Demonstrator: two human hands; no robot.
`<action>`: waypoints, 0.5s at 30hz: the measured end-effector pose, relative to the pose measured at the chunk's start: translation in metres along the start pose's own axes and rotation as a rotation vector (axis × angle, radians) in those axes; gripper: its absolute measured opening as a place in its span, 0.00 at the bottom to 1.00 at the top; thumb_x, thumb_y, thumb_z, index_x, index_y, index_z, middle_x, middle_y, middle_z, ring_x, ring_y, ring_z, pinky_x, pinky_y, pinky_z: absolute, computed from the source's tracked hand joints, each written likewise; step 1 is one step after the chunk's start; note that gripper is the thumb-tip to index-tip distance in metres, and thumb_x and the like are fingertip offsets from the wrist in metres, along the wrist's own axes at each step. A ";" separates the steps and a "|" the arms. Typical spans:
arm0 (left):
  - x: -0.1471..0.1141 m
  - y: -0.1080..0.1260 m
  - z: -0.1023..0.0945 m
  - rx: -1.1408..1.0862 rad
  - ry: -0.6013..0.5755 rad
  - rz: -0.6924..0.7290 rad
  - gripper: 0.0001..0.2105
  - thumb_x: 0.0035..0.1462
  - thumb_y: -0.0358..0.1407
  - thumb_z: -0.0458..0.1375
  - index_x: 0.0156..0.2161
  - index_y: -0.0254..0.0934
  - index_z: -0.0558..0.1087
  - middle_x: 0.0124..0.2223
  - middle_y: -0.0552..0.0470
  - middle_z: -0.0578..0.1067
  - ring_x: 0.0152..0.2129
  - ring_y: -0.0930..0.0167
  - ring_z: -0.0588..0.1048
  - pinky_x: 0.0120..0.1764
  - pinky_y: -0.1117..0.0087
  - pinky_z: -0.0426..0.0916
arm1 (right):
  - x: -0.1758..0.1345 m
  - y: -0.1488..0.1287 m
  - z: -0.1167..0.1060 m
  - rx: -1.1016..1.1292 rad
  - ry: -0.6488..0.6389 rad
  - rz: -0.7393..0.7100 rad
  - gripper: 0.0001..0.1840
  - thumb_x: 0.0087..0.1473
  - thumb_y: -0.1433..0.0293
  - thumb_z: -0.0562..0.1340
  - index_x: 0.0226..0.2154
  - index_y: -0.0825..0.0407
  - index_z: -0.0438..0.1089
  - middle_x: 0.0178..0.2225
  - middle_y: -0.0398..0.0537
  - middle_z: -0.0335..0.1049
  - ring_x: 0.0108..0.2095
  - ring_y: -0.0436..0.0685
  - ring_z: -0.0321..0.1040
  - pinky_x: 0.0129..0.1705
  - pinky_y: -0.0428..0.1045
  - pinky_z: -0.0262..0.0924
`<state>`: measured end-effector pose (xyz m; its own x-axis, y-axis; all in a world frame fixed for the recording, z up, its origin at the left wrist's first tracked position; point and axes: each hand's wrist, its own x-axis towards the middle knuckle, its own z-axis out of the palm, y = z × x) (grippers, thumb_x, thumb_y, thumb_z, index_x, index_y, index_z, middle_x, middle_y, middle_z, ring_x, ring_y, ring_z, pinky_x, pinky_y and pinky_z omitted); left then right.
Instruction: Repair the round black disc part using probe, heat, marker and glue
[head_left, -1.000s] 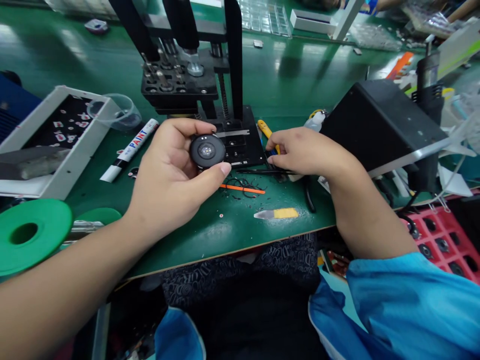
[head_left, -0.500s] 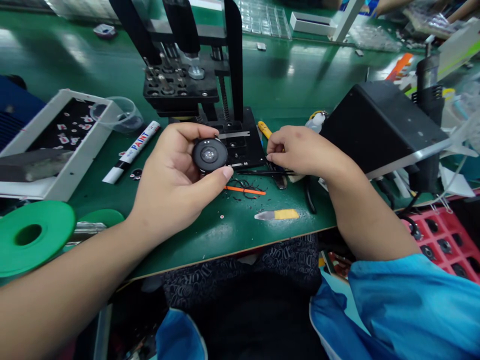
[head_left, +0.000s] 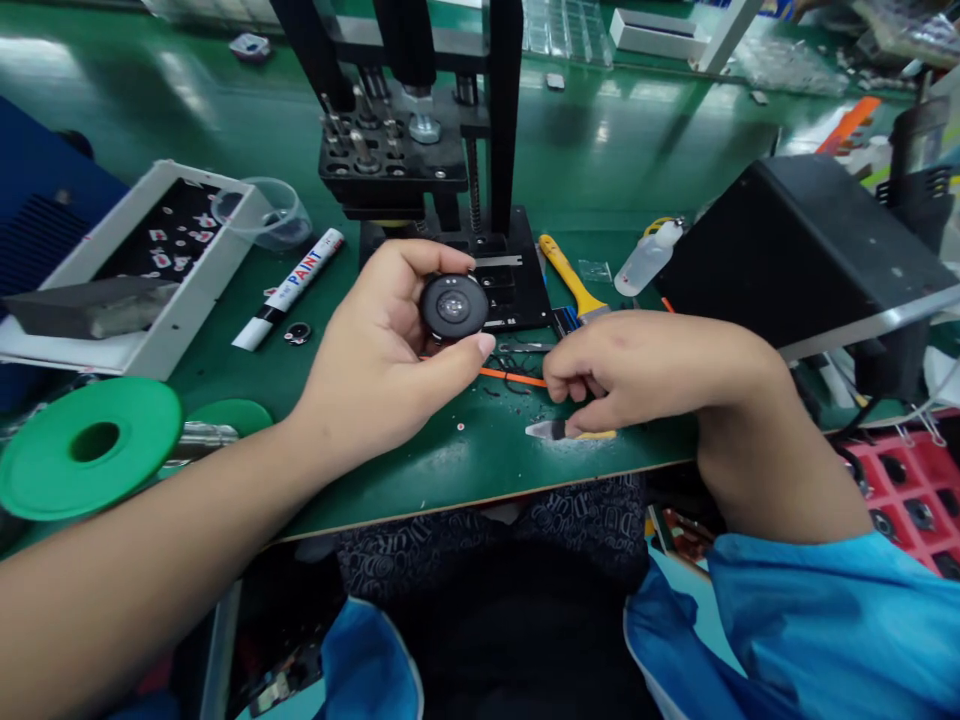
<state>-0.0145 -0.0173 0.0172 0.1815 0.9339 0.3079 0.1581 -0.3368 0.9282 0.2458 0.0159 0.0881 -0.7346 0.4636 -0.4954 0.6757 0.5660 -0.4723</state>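
My left hand (head_left: pixel 390 365) is closed round the edge of a round black smartwatch case (head_left: pixel 454 308), its sensor back facing me. My right hand (head_left: pixel 630 370) hangs low over the bench with curled fingers and a gap between them and the thumb. Its thumb touches the small yellow-handled blade (head_left: pixel 546 430), which lies flat near the front edge. By the right fingertips lie an orange stick (head_left: pixel 511 376) and black scraps. Behind the smartwatch case stands a black hand press (head_left: pixel 394 170), its base partly hidden.
At left are a white tray (head_left: pixel 202 270), a paint marker (head_left: pixel 289 290), a clear cup (head_left: pixel 274 225) and a green spool (head_left: pixel 45 455). Toward the right are a yellow brush (head_left: pixel 566 270), a squeeze bottle (head_left: pixel 646 258) and a black box (head_left: pixel 810 250).
My right hand has come down toward the bench's front edge, onto the small yellow-handled blade. The left hand keeps hold of the smartwatch case. The whole view has shifted slightly.
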 end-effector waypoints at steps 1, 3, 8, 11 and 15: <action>-0.001 0.003 0.002 -0.002 0.002 -0.039 0.27 0.53 0.32 0.76 0.55 0.45 0.72 0.44 0.51 0.76 0.36 0.67 0.75 0.33 0.67 0.76 | 0.000 -0.002 0.002 -0.050 0.003 0.019 0.06 0.61 0.68 0.76 0.36 0.47 0.78 0.31 0.38 0.76 0.32 0.53 0.67 0.35 0.52 0.51; -0.002 0.006 0.005 -0.003 -0.009 -0.074 0.26 0.53 0.32 0.75 0.55 0.45 0.72 0.45 0.51 0.76 0.35 0.68 0.74 0.32 0.66 0.76 | 0.000 -0.005 0.005 -0.114 -0.005 0.048 0.07 0.60 0.69 0.75 0.34 0.48 0.77 0.31 0.39 0.76 0.32 0.54 0.66 0.36 0.53 0.49; -0.002 -0.001 0.006 -0.007 -0.026 -0.072 0.27 0.52 0.32 0.72 0.56 0.44 0.74 0.45 0.52 0.75 0.35 0.69 0.75 0.32 0.68 0.77 | 0.002 -0.015 0.013 -0.169 -0.062 0.079 0.08 0.61 0.72 0.70 0.31 0.49 0.71 0.33 0.43 0.76 0.32 0.54 0.63 0.37 0.53 0.47; -0.002 -0.003 0.007 -0.004 -0.023 -0.089 0.27 0.52 0.33 0.72 0.57 0.44 0.74 0.47 0.51 0.76 0.37 0.68 0.76 0.34 0.67 0.79 | 0.003 -0.016 0.016 -0.180 -0.066 0.059 0.08 0.61 0.73 0.69 0.32 0.49 0.71 0.34 0.43 0.76 0.33 0.55 0.62 0.37 0.53 0.46; -0.003 -0.003 0.007 -0.004 -0.028 -0.086 0.26 0.52 0.34 0.72 0.56 0.44 0.75 0.47 0.50 0.77 0.37 0.67 0.77 0.34 0.67 0.80 | 0.002 -0.010 0.016 -0.112 -0.031 -0.046 0.10 0.60 0.78 0.67 0.31 0.50 0.70 0.37 0.43 0.76 0.38 0.55 0.67 0.39 0.52 0.50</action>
<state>-0.0087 -0.0198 0.0125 0.1948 0.9556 0.2211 0.1703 -0.2549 0.9518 0.2380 0.0003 0.0802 -0.7611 0.4150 -0.4985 0.6291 0.6594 -0.4116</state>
